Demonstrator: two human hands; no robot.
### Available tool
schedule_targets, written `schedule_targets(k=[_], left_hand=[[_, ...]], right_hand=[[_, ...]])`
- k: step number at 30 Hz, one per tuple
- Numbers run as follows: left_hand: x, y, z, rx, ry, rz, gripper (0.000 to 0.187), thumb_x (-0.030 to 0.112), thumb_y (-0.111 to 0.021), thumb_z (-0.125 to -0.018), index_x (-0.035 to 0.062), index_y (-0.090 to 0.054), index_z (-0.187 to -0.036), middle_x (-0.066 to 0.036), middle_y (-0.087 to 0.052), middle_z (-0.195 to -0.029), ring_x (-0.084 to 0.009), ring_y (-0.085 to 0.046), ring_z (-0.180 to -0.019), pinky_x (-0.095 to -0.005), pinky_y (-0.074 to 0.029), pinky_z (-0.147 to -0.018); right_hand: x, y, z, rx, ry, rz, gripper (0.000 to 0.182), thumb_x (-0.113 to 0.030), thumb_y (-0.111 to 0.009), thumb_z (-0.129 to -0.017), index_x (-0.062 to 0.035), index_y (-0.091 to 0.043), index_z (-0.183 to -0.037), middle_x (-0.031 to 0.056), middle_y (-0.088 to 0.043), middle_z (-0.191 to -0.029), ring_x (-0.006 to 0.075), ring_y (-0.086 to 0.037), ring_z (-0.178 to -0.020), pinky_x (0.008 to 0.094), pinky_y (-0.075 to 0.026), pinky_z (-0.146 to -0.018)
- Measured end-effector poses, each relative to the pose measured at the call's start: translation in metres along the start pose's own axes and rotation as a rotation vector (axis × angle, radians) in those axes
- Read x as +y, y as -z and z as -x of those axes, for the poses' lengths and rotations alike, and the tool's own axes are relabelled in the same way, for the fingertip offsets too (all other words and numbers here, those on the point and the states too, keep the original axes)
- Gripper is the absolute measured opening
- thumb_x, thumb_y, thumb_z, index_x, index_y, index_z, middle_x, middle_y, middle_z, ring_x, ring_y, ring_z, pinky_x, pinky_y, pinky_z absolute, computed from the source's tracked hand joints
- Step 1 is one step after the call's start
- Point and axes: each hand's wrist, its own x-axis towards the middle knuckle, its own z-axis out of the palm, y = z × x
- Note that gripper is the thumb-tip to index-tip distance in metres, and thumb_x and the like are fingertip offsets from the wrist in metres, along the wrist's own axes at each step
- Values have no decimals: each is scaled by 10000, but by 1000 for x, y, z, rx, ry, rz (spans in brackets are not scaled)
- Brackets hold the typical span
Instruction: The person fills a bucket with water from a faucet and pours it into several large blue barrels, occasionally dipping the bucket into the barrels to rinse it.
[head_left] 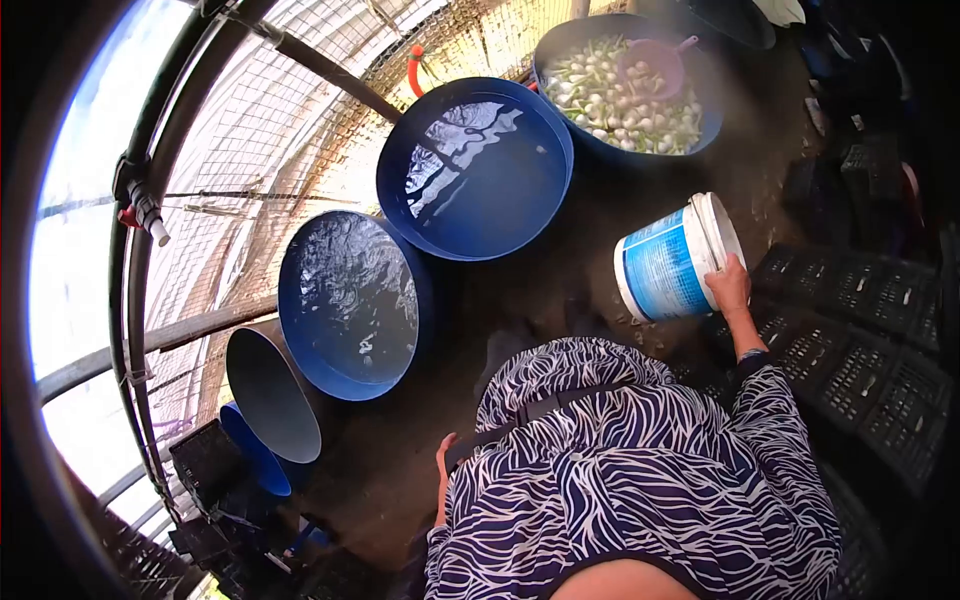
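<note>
A white bucket point(665, 268) with a blue label hangs tilted at the right of the view, its mouth facing right. My right hand point(730, 287) is closed on it near the rim. Low at my left side is my left hand point(446, 462), partly hidden beside the patterned clothing, and its fingers cannot be made out. Beyond the bucket, a blue tub point(690, 145) holds many white bulbs with green stems, and a pinkish bowl point(652, 70) with a handle rests on them.
Two blue tubs of water, one large point(490, 185) and one nearer point(350, 310), stand at centre-left. Beside them is a grey oval container point(272, 395). Black crates point(850, 350) line the right side. A pipe with a valve point(148, 212) and a mesh wall are at the left.
</note>
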Motion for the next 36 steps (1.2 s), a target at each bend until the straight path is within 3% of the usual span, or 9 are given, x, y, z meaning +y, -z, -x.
schedule_targets(k=[3, 5, 7, 8, 14, 15, 26, 29, 36], left_hand=[[10, -19, -9, 62, -6, -230, 438, 192, -639, -792, 2, -558, -1178, -137, -668, -973, -194, -641, -900, -288, -491, -798], [26, -39, -18, 127, 89, -3, 463, 235, -676, -775, 10, -568, -1165, -140, -677, -932, -188, -649, -868, -291, -498, -776], [95, -47, -10, 152, 135, -139, 449, 256, -669, -786, 25, -576, -1160, -147, -676, -933, -212, -656, -855, -307, -506, -761], [27, -14, -38, 133, 160, 39, 427, 258, -645, -799, 37, -581, -1159, -150, -674, -947, -242, -654, -868, -327, -504, -783], [189, -28, -65, 145, 54, -279, 417, 245, -610, -810, 32, -569, -1166, -155, -666, -967, -280, -632, -928, -364, -479, -841], [180, 15, -80, 111, 68, -276, 422, 246, -606, -812, 30, -561, -1171, -147, -667, -948, -287, -629, -922, -374, -476, -836], [256, -42, -293, 445, -87, -203, 471, 377, -377, -941, -13, -595, -1090, -233, -622, -952, -404, -579, -906, -461, -437, -843], [285, -46, -325, 358, 95, -422, 628, 489, -276, -946, -18, -647, -954, -252, -625, -886, -433, -578, -842, -502, -443, -774], [277, -60, -328, 516, 130, -532, 587, 508, -377, -918, -5, -654, -992, -254, -637, -902, -435, -592, -850, -488, -458, -778]], right_hand=[[-14, 0, -7, 18, 46, -40, 354, -193, -617, -625, -36, -565, -937, 241, -628, -850, 432, -592, -831, 474, -471, -739], [-17, 2, -21, 34, 106, -163, 352, -190, -631, -611, -25, -575, -918, 238, -629, -843, 421, -600, -827, 451, -481, -738], [-21, 6, -39, 51, 172, -269, 356, -189, -648, -599, -16, -579, -903, 229, -632, -838, 402, -610, -818, 434, -486, -732], [-56, 6, -4, 54, 170, -279, 356, -188, -655, -594, -12, -580, -895, 223, -634, -832, 390, -616, -809, 425, -488, -727], [-112, 8, -50, -32, 218, -443, 341, -176, -684, -588, 8, -570, -851, 188, -634, -800, 327, -627, -753, 381, -491, -706], [-163, 3, -18, -61, 213, -429, 343, -179, -685, -589, 7, -572, -855, 188, -636, -804, 328, -629, -760, 380, -492, -707], [-364, -189, -65, -351, 181, -781, 344, -123, -678, -601, 41, -589, -890, 151, -645, -781, 222, -631, -720, 316, -492, -684], [-389, -236, -78, -407, 65, -909, 323, -110, -683, -599, 48, -580, -861, 129, -639, -770, 186, -610, -694, 303, -488, -666], [-387, -299, -102, -548, -63, -1166, 272, -60, -681, -606, 31, -558, -830, 95, -614, -767, 150, -583, -698, 292, -481, -644]])
